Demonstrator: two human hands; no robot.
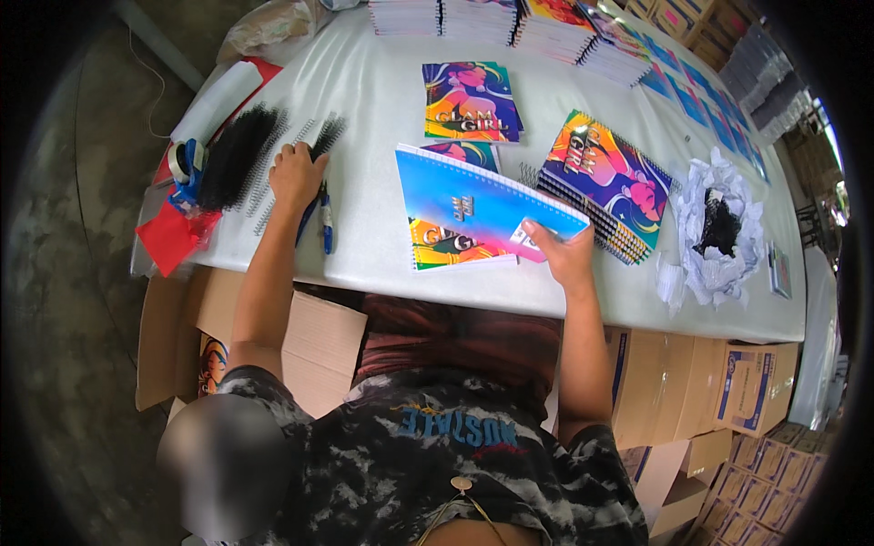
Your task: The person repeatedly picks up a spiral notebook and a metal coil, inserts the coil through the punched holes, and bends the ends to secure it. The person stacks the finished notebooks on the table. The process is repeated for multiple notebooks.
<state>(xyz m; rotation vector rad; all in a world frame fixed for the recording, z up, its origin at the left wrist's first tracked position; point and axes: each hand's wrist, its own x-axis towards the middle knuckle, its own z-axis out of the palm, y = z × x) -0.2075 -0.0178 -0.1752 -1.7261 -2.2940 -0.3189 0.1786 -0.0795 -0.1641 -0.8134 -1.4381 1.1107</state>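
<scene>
My right hand [564, 253] grips the lower right end of an unbound notebook [464, 196], thumb on top. Its blue-to-pink cover faces up, with a row of punched holes along the far edge. Over loose black spiral binding coils [264, 205] on the left of the table, my left hand [298, 177] has its fingers bent down on a coil; the fingertips are partly hidden. Beneath the held notebook lie colourful notebooks [446, 241], partly covered. Another pair of illustrated notebooks [469, 100] sits farther back. To the right rests a stack of coil-bound notebooks [614, 182].
Beside my left forearm lie blue pens [327, 223]. A tape dispenser [187, 177] and red plastic [168, 237] are at the left edge. Crumpled white paper [719, 237] holds more black coils. Notebook stacks [482, 23] line the far side; cardboard boxes [674, 373] stand below the table.
</scene>
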